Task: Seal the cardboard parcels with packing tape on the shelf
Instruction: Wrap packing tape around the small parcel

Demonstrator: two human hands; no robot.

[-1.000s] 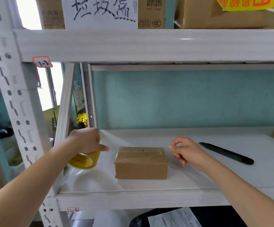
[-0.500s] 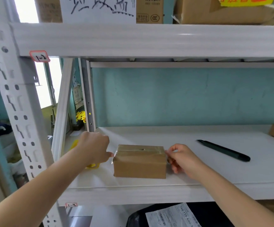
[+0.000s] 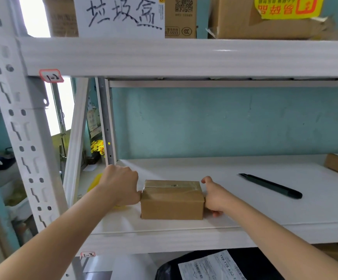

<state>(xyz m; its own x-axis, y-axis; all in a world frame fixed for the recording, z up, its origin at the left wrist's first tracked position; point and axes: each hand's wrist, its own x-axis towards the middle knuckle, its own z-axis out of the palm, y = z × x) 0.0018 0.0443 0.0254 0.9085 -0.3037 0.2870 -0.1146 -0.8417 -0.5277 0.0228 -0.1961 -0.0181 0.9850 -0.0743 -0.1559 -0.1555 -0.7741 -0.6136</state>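
Head view: two hands are pressing a box.
Left hand (image 3: 121, 186) is gripping yellow tape (image 3: 96, 181); right hand (image 3: 214, 199), curled, is touching the box (image 3: 172, 201) between them.

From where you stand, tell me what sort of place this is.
Probably a stockroom or parcel packing room: white slotted metal shelving with bay tags, a taped cardboard parcel between both hands, stored cartons above, and a labelled black mailer bag below.
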